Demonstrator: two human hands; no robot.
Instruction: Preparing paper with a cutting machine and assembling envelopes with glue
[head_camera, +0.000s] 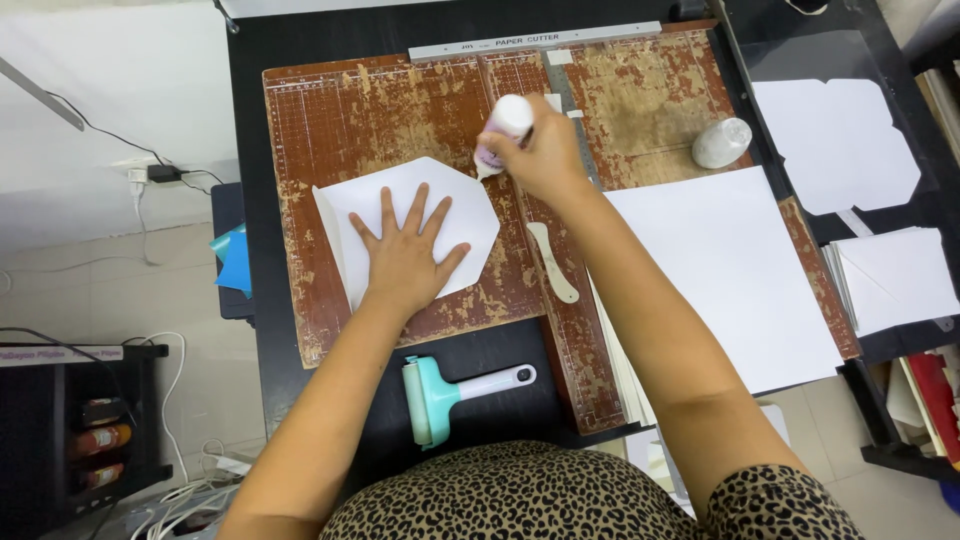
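Observation:
My left hand (405, 248) lies flat with spread fingers on a folded white paper shape (470, 205), pinning it to a worn brown cutting board (330, 130). My right hand (545, 155) grips a white glue bottle (510, 115) tipped downward, its nozzle at the paper's upper right edge. A cream bone folder (555, 265) rests on the board just right of the paper.
A teal roller with a white handle (450, 390) lies on the black table near my body. A stack of white sheets (730, 270) sits to the right, with a white oval object (721, 142) above it. Cut paper shapes (850, 140) and folded envelopes (895, 275) lie far right.

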